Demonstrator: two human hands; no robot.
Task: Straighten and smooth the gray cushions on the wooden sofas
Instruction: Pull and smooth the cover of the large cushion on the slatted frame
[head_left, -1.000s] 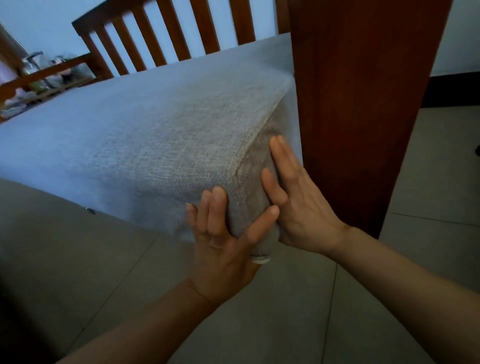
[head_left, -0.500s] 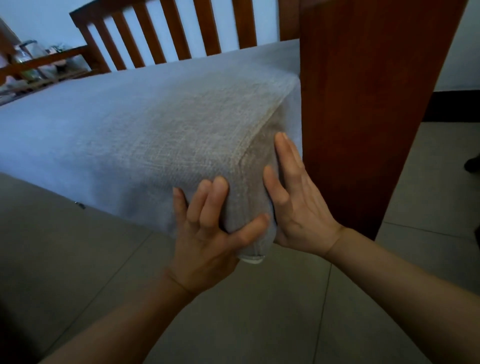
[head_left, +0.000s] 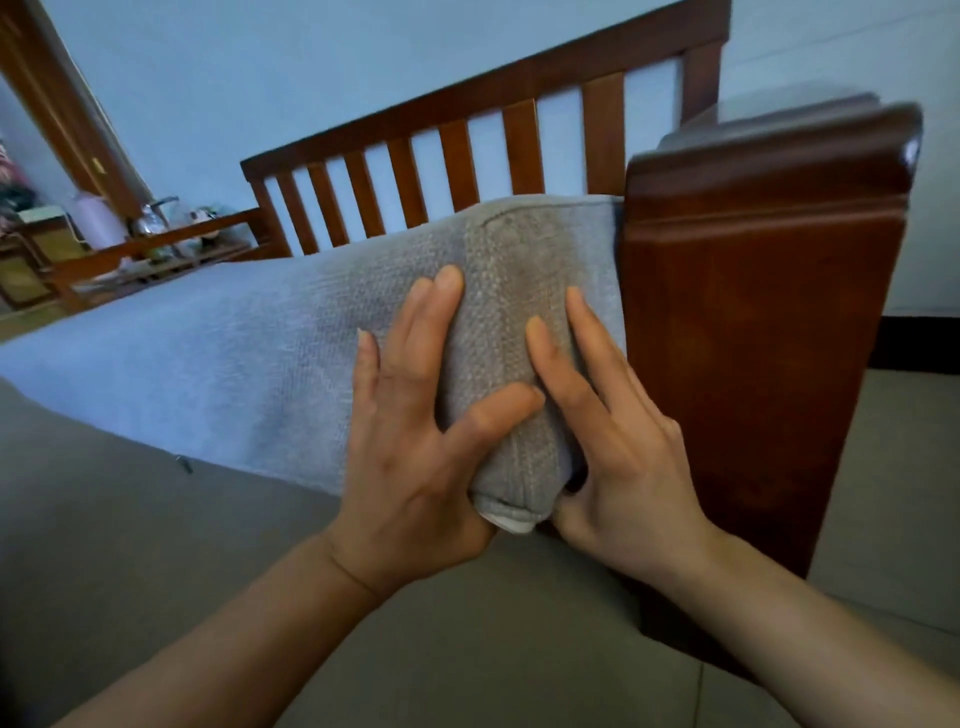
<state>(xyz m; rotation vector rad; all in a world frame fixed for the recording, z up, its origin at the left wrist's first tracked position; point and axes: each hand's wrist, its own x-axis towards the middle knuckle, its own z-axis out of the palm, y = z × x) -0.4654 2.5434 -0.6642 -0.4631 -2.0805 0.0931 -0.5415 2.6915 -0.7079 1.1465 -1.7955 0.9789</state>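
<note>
behind, blue wall (head_left: 311, 62); gray floor (head_left: 130, 545) under wooden sofa (head_left: 753, 322).

The wooden sofa (head_left: 753, 322) stands on the tiled floor (head_left: 130, 545) and carries the gray cushion (head_left: 218, 364) on its seat.
</note>
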